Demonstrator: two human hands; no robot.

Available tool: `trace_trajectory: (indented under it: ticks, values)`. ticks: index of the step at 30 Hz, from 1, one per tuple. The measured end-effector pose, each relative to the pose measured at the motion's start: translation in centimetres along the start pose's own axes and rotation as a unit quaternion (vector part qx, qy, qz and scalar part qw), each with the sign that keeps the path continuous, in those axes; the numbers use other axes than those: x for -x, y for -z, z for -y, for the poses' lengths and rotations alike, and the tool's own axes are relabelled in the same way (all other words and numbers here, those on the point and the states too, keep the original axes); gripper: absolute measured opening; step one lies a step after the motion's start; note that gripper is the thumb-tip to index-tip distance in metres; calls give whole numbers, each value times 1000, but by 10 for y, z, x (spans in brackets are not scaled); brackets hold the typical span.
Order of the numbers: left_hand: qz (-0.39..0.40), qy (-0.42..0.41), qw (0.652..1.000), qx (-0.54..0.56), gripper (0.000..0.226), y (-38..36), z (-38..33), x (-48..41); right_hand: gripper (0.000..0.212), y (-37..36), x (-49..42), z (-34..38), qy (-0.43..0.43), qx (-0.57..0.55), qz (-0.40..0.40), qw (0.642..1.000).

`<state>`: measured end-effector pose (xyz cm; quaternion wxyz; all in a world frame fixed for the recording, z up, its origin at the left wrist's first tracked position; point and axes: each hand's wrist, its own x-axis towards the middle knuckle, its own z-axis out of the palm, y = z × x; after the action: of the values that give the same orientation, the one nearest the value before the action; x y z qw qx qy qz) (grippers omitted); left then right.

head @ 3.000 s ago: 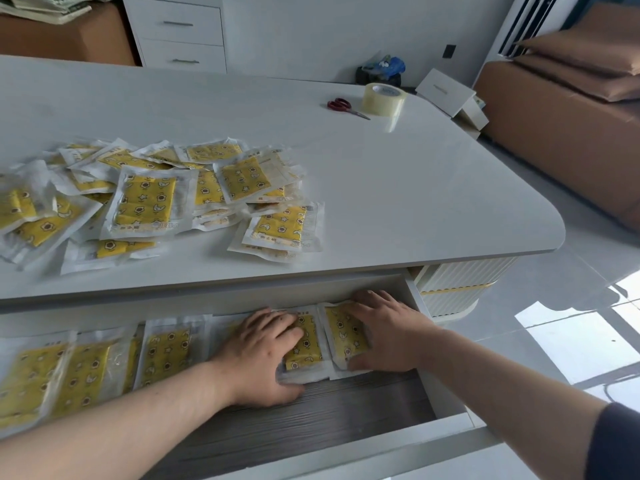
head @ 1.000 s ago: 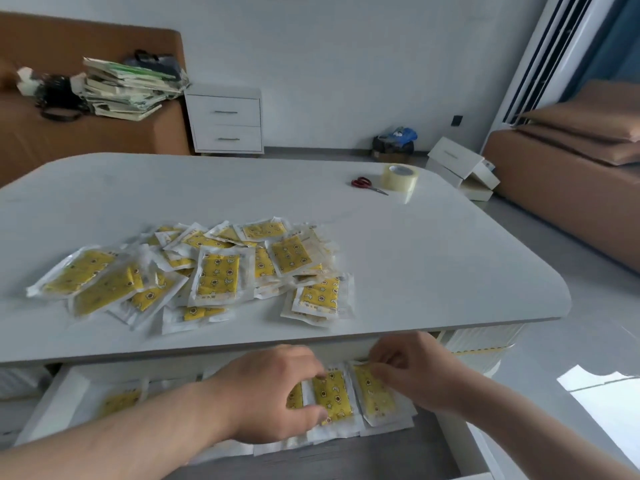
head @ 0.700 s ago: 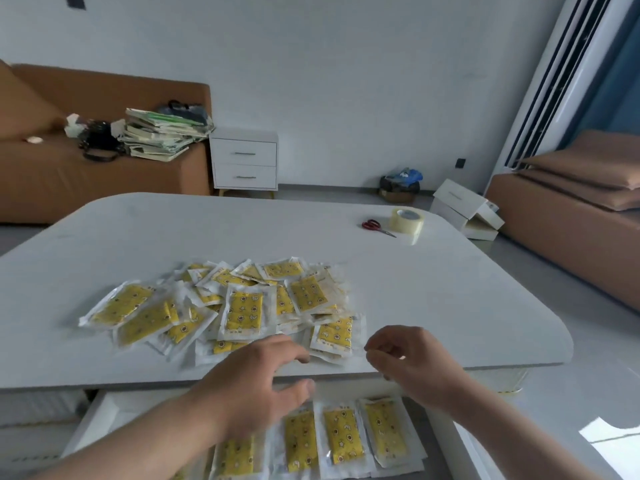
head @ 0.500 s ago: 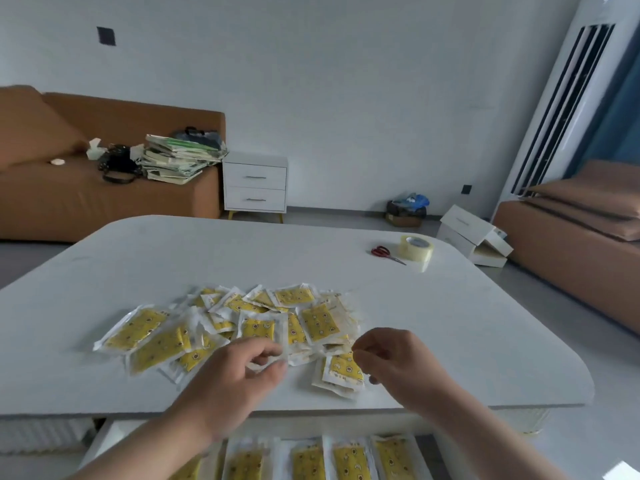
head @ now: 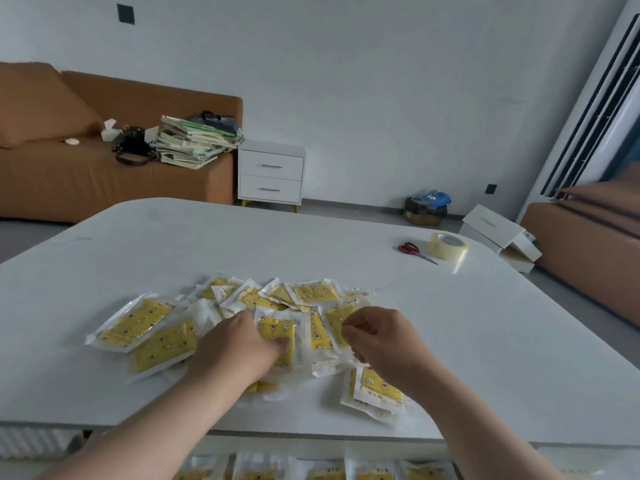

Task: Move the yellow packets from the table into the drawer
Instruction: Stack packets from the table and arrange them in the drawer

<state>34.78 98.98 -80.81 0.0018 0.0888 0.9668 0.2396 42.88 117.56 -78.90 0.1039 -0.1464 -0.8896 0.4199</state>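
Crowding the table (head: 502, 393) edge, yellow packets (head: 315, 294) underlie left hand (head: 239, 348) and right hand (head: 381, 341).

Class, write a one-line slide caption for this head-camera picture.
Left hand and right hand work at the pile of yellow packets on the table; more packets lie below its near edge.

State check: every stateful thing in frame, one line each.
packets: loose pile on table.
left hand: grips one packet.
right hand: fingers curled over pile, hold unclear.
drawer: open, packets rowed inside.
scissors: closed.
tape: lying beside scissors.
nightstand: both drawers shut.
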Motion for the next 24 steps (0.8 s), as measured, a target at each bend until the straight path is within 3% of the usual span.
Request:
trace_trajectory:
  ticks: [5, 10, 13, 16, 19, 24]
  values:
    - [22, 0, 996, -84, 60, -18, -10, -13, 13, 1, -12, -12, -14, -16, -25, 999]
    - [29, 25, 999, -35, 52, -21, -6, -26, 13, 4, -19, -26, -26, -25, -33, 999]
    - [6, -16, 1000, -15, 34, -14, -1, -32, 13, 3, -23, -33, -30, -18, -40, 999]
    - [30, -36, 998, 30, 33, 16, 15, -47, 13, 3, -28, -37, -31, 18, -73, 997]
    - [44, -6, 994, 102, 30, 51, 47, -59, 7, 0, -33, -38, -47, 86, -100, 990]
    - [35, 77, 988, 126, 21, 67, 113, -70, 30, -10, -40, -36, -78, 151, -74, 983]
